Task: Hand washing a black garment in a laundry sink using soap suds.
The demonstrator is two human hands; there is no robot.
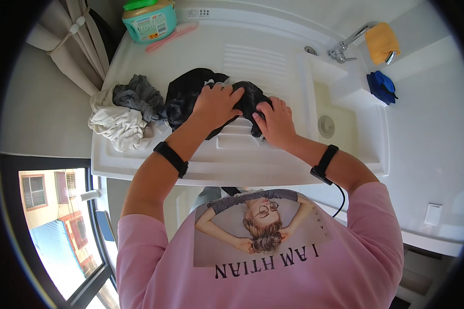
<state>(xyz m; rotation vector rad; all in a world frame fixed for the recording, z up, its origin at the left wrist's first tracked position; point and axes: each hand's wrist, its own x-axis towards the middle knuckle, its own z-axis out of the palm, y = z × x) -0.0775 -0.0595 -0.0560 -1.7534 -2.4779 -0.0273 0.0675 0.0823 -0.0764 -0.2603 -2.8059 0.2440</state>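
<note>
A bunched black garment (pixel 183 98) lies across the middle of the white washing counter (pixel 201 170), partly on the ribbed washboard area. My left hand (pixel 216 105) is closed over its middle, fingers pressing into the folds, with a bit of pale foam or cloth at the fingertips. The garment's right end is gripped in my right hand (pixel 277 121), thumb and fingers curled round it. Part of the fabric is hidden under both hands. Left of it, touching or nearly so, sit a crumpled dark grey cloth (pixel 139 98) and a cream-white cloth (pixel 118 123).
At the back left stand a teal detergent tub (pixel 149 23) and a pink brush (pixel 171 37). To the right is a sink basin (pixel 345 121) under a chrome tap (pixel 340 51) hung with a yellow cloth (pixel 381 42). A blue cloth item (pixel 381 87) rests on the basin's right rim.
</note>
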